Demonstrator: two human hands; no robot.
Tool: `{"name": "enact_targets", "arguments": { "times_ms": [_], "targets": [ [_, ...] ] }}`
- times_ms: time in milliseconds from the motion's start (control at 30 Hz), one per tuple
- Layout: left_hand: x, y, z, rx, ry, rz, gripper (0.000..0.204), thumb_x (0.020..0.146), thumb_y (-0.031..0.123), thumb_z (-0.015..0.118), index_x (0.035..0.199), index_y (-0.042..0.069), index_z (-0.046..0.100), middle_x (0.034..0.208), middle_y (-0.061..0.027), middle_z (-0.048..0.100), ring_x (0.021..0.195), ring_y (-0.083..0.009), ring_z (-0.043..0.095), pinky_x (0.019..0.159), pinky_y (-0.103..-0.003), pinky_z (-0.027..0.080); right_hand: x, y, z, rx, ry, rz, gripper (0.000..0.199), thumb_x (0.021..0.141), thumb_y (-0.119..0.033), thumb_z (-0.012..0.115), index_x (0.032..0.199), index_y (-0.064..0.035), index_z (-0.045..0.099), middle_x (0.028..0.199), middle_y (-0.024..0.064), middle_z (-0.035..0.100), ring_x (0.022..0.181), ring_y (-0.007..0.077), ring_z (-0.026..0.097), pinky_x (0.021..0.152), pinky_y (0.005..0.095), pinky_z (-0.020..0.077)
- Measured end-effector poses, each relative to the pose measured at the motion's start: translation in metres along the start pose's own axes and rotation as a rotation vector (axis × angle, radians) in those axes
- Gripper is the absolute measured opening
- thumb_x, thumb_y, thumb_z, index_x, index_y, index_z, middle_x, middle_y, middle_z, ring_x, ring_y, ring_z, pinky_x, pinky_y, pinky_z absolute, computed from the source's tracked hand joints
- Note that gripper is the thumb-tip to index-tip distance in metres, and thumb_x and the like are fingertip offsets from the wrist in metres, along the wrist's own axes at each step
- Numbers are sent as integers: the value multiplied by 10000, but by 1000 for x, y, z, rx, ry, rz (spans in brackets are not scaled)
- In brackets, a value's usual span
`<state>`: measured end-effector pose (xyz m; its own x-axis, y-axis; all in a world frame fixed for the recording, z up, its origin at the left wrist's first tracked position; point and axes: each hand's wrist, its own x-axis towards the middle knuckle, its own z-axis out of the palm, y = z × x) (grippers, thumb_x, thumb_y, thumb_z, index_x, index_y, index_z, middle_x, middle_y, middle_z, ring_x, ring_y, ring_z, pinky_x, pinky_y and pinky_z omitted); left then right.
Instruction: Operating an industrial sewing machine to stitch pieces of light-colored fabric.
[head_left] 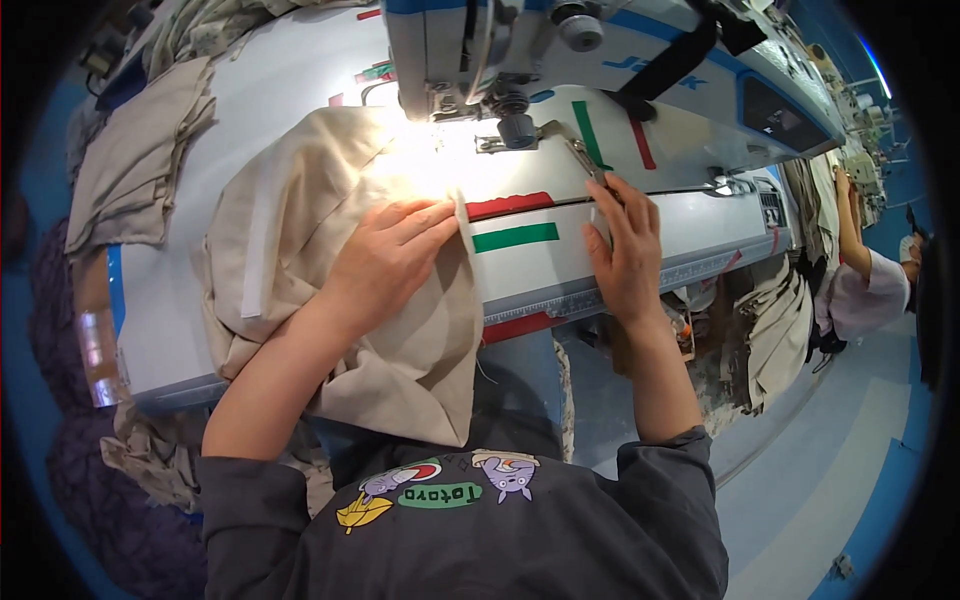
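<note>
A large piece of beige fabric (290, 220), with a pale strip down its left part, lies bunched on the sewing machine bed and hangs over the front edge. My left hand (390, 250) rests on it, its fingertips drawn together at the fabric's right edge, just below the brightly lit needle area. The thumb is hidden. To the right, my right hand (625, 235) has its fingers closed around a slim metal hand tool (583, 158), whose exact kind I cannot make out. The tool's tip points toward the presser foot area, apart from the fabric.
The white and blue sewing machine (650, 70) overhangs the table. Red tape (510, 205) and green tape (515, 237) mark its bed. Folded beige pieces (140, 150) lie at the left. More cloth (775, 340) hangs at the right, where another person (865, 290) sits farther off.
</note>
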<state>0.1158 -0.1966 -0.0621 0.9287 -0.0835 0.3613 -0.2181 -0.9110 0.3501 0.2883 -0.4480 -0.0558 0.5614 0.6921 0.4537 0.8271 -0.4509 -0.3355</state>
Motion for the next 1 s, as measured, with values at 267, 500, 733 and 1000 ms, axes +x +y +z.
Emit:
{"name": "enact_targets", "arguments": {
  "times_ms": [267,500,733,1000],
  "targets": [
    [4,3,0,92,-39,-31,498,851,110,631,1343,94,558,1365,-18,575,1209,-221,540,1034,-377,397,8,-72,22,505,-354,189,494,822,-52,686,1295,-121,562,1133,114,570,1003,322,578,892,396,478],
    [8,-6,-10,240,-22,8,510,824,188,671,1320,122,568,1287,13,580,1141,-179,532,960,-340,427,17,-84,48,220,-36,-370,442,729,-14,639,1168,-65,606,1079,88,589,1034,264,588,846,356,505],
    [27,-2,-18,303,-144,20,475,822,140,668,1290,108,593,1187,-12,596,1059,-192,563,941,-348,464,16,-68,37,232,-134,-378,293,724,-78,636,1017,-84,635,1031,34,604,1035,218,619,793,340,553],
    [41,10,-5,14,-57,-35,204,851,106,636,1052,83,609,1026,-62,646,880,-245,638,815,-371,490,40,-42,9,98,-164,-682,292,780,-101,704,1062,-86,629,1074,39,580,1043,235,599,804,353,552]
  ]
}}
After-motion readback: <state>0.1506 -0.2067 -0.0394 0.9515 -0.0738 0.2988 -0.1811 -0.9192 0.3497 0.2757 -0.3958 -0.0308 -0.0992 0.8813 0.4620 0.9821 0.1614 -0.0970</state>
